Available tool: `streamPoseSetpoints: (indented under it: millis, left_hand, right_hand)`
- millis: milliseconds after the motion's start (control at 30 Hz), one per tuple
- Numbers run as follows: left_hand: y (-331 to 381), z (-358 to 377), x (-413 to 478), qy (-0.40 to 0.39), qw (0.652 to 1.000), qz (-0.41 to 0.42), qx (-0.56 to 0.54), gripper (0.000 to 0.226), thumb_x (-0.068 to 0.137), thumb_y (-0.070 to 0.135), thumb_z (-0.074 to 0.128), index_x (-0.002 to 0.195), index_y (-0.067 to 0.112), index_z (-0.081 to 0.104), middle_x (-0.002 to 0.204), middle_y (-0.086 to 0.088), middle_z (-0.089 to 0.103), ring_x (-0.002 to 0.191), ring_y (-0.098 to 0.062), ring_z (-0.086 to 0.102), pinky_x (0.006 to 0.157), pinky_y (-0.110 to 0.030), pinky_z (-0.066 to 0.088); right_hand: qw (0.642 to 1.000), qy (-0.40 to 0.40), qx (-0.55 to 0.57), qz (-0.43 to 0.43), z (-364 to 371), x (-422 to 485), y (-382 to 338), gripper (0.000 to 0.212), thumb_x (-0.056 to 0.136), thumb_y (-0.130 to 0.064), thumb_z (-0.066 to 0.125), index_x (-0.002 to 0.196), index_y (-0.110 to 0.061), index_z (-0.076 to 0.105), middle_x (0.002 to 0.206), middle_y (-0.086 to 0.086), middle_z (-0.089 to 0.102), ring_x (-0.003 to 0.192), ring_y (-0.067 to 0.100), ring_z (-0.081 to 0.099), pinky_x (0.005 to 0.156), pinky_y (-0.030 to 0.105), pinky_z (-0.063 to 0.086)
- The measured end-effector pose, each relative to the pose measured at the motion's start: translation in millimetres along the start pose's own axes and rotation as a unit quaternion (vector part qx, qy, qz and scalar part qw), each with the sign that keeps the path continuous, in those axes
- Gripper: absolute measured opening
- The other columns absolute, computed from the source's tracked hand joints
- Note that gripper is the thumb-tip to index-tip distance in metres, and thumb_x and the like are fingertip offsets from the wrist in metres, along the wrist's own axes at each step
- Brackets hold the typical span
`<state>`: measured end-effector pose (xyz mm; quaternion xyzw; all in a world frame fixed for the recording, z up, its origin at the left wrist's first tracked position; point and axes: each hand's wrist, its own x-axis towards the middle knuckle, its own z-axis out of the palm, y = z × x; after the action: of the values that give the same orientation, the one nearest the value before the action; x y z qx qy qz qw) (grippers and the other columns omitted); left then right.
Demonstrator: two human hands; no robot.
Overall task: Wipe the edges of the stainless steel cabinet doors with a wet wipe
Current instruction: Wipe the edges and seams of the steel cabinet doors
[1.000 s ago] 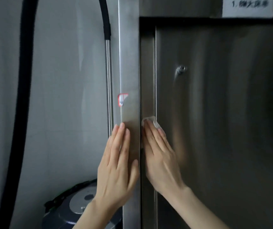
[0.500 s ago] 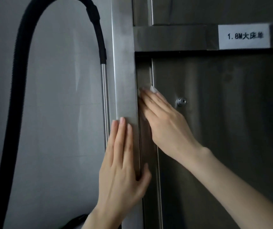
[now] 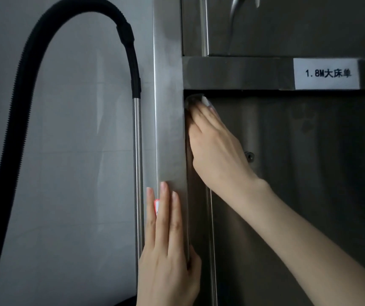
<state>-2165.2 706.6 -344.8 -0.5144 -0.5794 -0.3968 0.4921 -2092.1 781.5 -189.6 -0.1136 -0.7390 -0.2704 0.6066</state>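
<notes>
The frame is filled on the right by the stainless steel cabinet [image 3: 168,120], whose vertical post is flanked by the lower cabinet door [image 3: 298,173]; above it a horizontal rail carries a white label [image 3: 326,73], and part of an upper door with a handle [image 3: 235,21] is seen at the top. To the left, against a grey wall, a black vacuum hose [image 3: 22,89] arches over into a metal tube [image 3: 137,173]. The right hand [image 3: 216,151] is reached up along the hinge-side edge of the lower door, its fingers held together and pressed flat on the wet wipe [image 3: 203,100], which is pushed into the door's top left corner, just under the rail. The left hand [image 3: 168,250] is laid flat on the post, fingers together and extended, thumb hooked round the post's edge; nothing is held in it, and a small red-edged sticker [image 3: 156,206] is partly covered by it. A screw [image 3: 249,156] is seen just beside the right wrist. The upward pass along this edge is judged to be at its end. From here the wipe could be snagged or bunched in the dark gap under the rail if pushed further, and fingertips could be nicked on the sheet-metal edge; the top corner could also be skipped if the hand is turned too soon.
</notes>
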Motion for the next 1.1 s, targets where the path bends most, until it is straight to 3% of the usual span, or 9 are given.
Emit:
streamPoseSetpoints:
  millis: [200,267,367,467,533,767,833,933,1100]
  left_hand:
    - [1.9,-3.2,-2.9,0.008,1.000,0.005,-0.025,0.111,0.058,-0.009,0.072,0.153,0.006,0.015,0.163,-0.011,0.010,0.149,-0.035,0.009,0.114,-0.006,0.007]
    - [-3.0,-5.8,-7.4,-0.009,0.999,0.017,-0.043,0.112,0.061,-0.003,0.075,0.154,0.008,0.013,0.163,-0.009,0.007,0.150,-0.030,0.008,0.112,-0.013,0.026]
    - [-10.6,-11.8,-21.9,-0.008,0.998,0.027,-0.056,0.089,0.081,0.024,0.062,0.154,0.010,0.015,0.164,-0.003,0.008,0.150,-0.022,0.012,0.103,-0.027,0.044]
    - [-19.1,-19.0,-46.0,-0.032,0.997,0.046,-0.053,0.071,0.088,0.027,0.051,0.150,0.006,0.024,0.163,-0.003,0.015,0.149,-0.024,0.018,0.112,-0.024,0.034]
    - [-22.9,-24.9,-61.2,-0.048,0.996,0.068,-0.030,0.062,0.091,0.021,0.048,0.148,0.004,0.030,0.161,-0.007,0.021,0.148,-0.026,0.021,0.115,-0.032,0.031]
    - [-15.4,-25.8,-84.4,-0.052,0.997,0.054,-0.023,0.057,0.092,0.013,0.044,0.146,0.002,0.030,0.159,-0.008,0.024,0.148,-0.025,0.021,0.115,-0.033,0.031]
    - [-8.8,-20.1,-88.6,-0.042,0.998,0.036,-0.030,0.057,0.093,0.014,0.042,0.147,0.001,0.029,0.159,-0.008,0.022,0.149,-0.025,0.019,0.116,-0.031,0.030]
    - [-3.7,-16.3,-99.2,-0.039,0.999,0.026,-0.022,0.056,0.093,0.010,0.042,0.146,-0.004,0.031,0.158,-0.014,0.023,0.149,-0.028,0.017,0.118,-0.037,0.028]
    - [-1.1,-22.1,-136.3,-0.106,0.990,0.092,0.011,0.049,0.091,0.002,0.041,0.139,-0.005,0.045,0.152,-0.018,0.036,0.146,-0.032,0.026,0.117,-0.047,0.029]
  right_hand:
    - [0.999,0.009,-0.051,-0.003,3.6,-18.3,-4.8,0.058,0.085,-0.005,0.016,0.123,0.010,0.057,0.133,0.024,0.053,0.130,0.034,0.045,0.112,0.035,0.016]
    - [0.999,-0.026,-0.037,-0.014,-9.7,-3.9,-1.3,0.062,0.086,-0.006,0.010,0.133,0.010,0.046,0.144,0.024,0.040,0.139,0.033,0.032,0.115,0.031,0.010]
    - [0.992,-0.117,-0.055,-0.005,-22.0,5.2,2.7,0.048,0.096,-0.001,0.024,0.144,0.002,0.032,0.155,0.016,0.022,0.145,0.024,0.013,0.115,0.025,0.003]
    - [0.995,-0.033,-0.088,-0.023,-7.4,-30.0,-8.7,0.046,0.089,0.002,0.029,0.127,0.010,0.053,0.138,0.024,0.047,0.135,0.031,0.039,0.111,0.033,0.029]
    - [0.993,-0.058,-0.092,-0.035,1.8,-61.4,-15.7,0.048,0.085,0.003,0.026,0.119,0.012,0.058,0.129,0.027,0.054,0.126,0.036,0.048,0.108,0.040,0.038]
    - [0.993,-0.080,-0.068,-0.060,-5.0,-35.2,0.4,0.058,0.080,0.000,0.016,0.115,0.016,0.059,0.135,0.030,0.047,0.132,0.037,0.041,0.104,0.039,0.039]
    - [0.992,-0.046,-0.075,-0.088,0.8,-55.9,0.9,0.051,0.079,0.000,0.024,0.108,0.013,0.064,0.125,0.027,0.057,0.123,0.035,0.052,0.101,0.037,0.043]
    - [0.991,-0.006,-0.047,-0.126,17.0,-145.5,-10.2,0.034,0.088,0.004,0.043,0.114,0.008,0.063,0.123,0.021,0.061,0.119,0.032,0.056,0.104,0.039,0.043]
    - [0.964,-0.147,0.063,-0.214,11.3,-305.6,-24.4,0.029,0.097,-0.003,0.049,0.124,0.001,0.061,0.132,0.015,0.057,0.129,0.029,0.047,0.110,0.040,0.035]
